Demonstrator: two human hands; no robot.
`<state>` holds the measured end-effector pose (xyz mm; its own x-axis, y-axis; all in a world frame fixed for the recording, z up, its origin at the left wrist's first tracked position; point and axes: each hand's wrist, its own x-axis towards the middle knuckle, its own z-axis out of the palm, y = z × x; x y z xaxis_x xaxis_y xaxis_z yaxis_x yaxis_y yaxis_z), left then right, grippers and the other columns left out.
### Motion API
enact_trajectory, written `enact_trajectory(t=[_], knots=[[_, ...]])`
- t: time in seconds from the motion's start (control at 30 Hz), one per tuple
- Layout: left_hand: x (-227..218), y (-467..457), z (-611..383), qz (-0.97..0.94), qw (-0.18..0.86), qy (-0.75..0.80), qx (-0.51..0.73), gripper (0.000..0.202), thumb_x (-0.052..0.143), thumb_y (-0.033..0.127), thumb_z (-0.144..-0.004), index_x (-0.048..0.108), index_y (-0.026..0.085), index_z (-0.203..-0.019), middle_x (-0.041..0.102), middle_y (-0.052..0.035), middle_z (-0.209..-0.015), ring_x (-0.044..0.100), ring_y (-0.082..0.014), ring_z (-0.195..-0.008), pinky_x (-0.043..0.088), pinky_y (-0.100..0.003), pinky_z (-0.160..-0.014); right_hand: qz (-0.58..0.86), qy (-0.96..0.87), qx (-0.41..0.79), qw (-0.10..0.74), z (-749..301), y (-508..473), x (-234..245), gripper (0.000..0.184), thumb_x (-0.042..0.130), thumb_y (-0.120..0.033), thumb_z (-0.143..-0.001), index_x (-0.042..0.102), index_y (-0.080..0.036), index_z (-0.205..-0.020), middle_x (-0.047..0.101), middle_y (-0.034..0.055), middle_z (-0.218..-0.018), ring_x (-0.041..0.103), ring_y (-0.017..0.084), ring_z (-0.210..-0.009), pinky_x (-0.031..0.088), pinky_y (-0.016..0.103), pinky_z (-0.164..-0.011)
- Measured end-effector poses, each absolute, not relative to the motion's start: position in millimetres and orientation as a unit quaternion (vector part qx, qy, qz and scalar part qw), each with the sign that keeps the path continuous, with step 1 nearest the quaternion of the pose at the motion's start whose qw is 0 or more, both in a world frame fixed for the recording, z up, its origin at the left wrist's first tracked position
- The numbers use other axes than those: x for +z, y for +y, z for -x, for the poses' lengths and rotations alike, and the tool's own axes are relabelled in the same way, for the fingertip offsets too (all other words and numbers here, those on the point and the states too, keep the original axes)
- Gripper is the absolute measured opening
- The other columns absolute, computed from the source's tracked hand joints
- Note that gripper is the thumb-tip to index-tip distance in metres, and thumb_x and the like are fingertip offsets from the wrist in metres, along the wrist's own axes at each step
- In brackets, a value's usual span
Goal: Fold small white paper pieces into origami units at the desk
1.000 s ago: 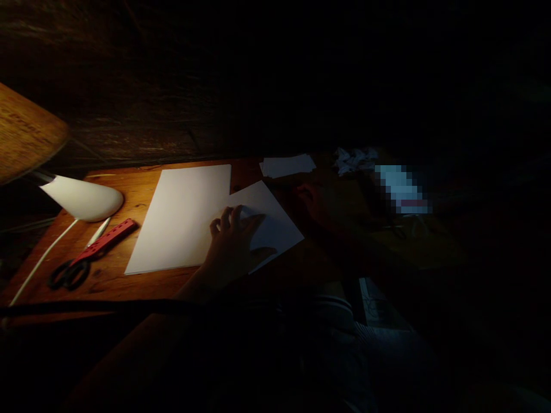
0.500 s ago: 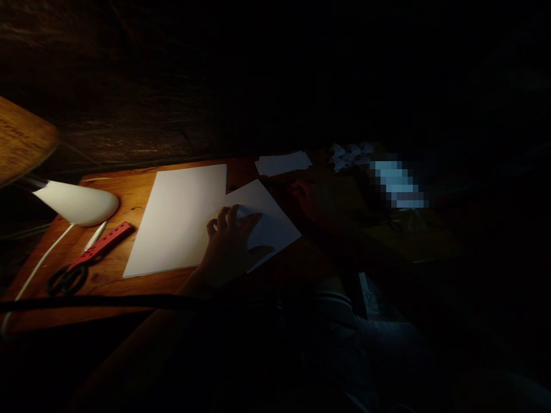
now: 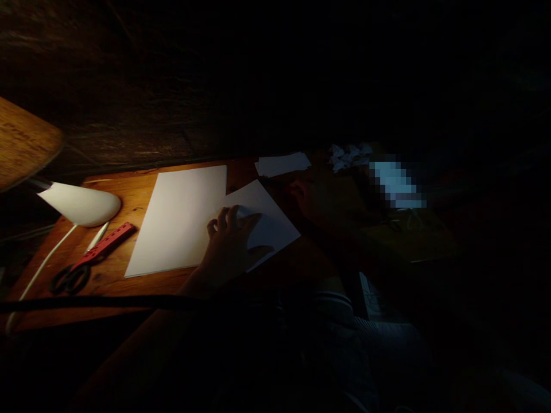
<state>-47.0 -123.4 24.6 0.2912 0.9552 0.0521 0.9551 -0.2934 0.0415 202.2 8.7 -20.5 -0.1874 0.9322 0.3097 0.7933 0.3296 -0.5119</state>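
My left hand [image 3: 232,244] lies on a small white sheet [image 3: 273,221] on the wooden desk [image 3: 131,192], fingers spread and slightly bent, pressing the paper down. This sheet is turned at an angle and overlaps the right edge of a larger white sheet [image 3: 181,218]. My right hand [image 3: 310,198] rests in deep shadow just right of the small sheet; its fingers are too dark to make out.
A white desk lamp [image 3: 80,203] lights the left side. Beside it lie a pen [image 3: 97,236], a red ruler [image 3: 108,243] and black-handled scissors [image 3: 69,277]. A paper scrap [image 3: 282,163] and crumpled paper [image 3: 349,155] sit at the back. The right half is dark.
Nothing has visibly changed apart from a slight shift of the camera; both hands stay where they were.
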Motion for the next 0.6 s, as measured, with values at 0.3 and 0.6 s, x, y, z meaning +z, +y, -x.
enact_trajectory(t=[0.3,0.6], knots=[[22,-124,48,-0.801,0.000,0.597,0.035,0.083,0.064,0.076,-0.095,0.050,0.033,-0.164,0.037,-0.0230,-0.171,0.032,-0.0539,-0.158,0.038,-0.074,-0.119,0.540,-0.761,0.078,0.351,-203,3,-10,0.026,0.053,-0.022,-0.106,0.076,-0.022,-0.118,0.072,0.0146,-0.123,0.065,0.032,-0.119,0.052,0.047,-0.102],[60,-75,45,-0.777,0.022,0.629,-0.013,0.070,0.058,0.071,-0.098,0.063,0.023,-0.149,0.064,-0.0211,-0.143,0.065,-0.0457,-0.126,0.050,-0.063,-0.107,0.571,-0.768,0.068,0.283,-226,53,20,0.032,0.049,-0.025,-0.107,0.078,-0.025,-0.121,0.069,0.0138,-0.137,0.055,0.037,-0.136,0.039,0.059,-0.114]])
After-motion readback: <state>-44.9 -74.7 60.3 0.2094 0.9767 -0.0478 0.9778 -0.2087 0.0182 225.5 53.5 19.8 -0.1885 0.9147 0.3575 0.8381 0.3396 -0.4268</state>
